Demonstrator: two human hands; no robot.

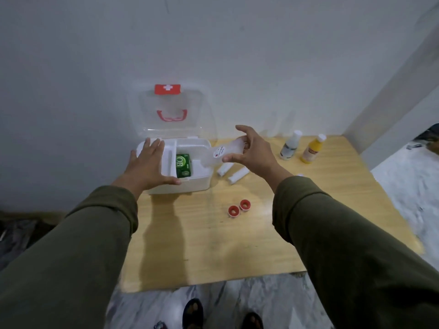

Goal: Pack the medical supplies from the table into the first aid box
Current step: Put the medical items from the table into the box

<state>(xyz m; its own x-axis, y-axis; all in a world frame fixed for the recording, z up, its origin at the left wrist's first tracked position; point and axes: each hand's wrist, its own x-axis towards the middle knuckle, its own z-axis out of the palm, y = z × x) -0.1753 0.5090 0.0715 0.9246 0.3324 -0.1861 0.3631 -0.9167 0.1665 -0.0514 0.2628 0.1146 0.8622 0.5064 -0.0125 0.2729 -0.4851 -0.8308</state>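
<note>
White first aid box (202,184) sits open – our left hand (148,166) rests spread across it, our right hand (251,151) pinching a translucent bottle (222,154) over it.

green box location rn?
Head view, left of centre: the green box lies inside the open first aid box, between the left hand and the right hand.
</note>
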